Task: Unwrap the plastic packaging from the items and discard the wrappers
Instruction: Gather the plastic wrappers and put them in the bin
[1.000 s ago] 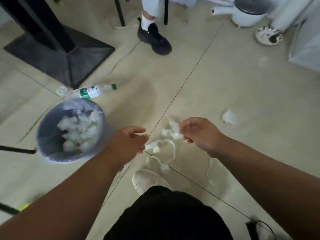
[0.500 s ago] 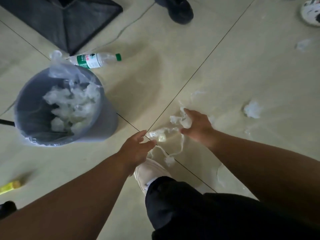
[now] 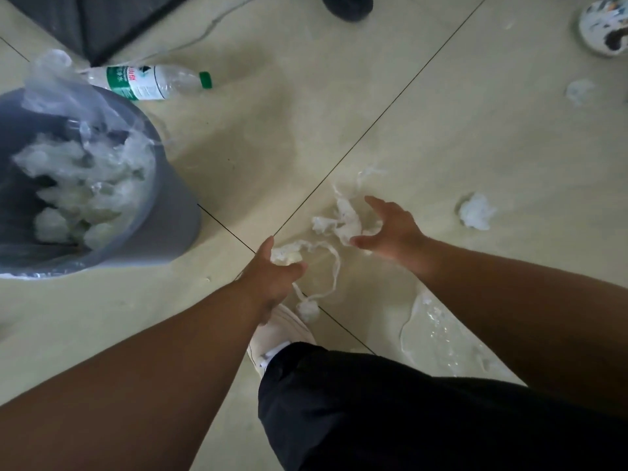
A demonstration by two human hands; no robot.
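We see the left hand (image 3: pixel 275 270) pinching one end of the stringy plastic wrapper (image 3: pixel 334 263) low over the floor, right hand (image 3: pixel 387 229) spread open beside its crumpled end, so the trailing loop may snag the shoe (image 3: pixel 278 331) or miss the bin (image 3: pixel 170 212).

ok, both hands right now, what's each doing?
Left hand: pinching one end of the white plastic wrapper strip.
Right hand: open, fingers spread, holding nothing.
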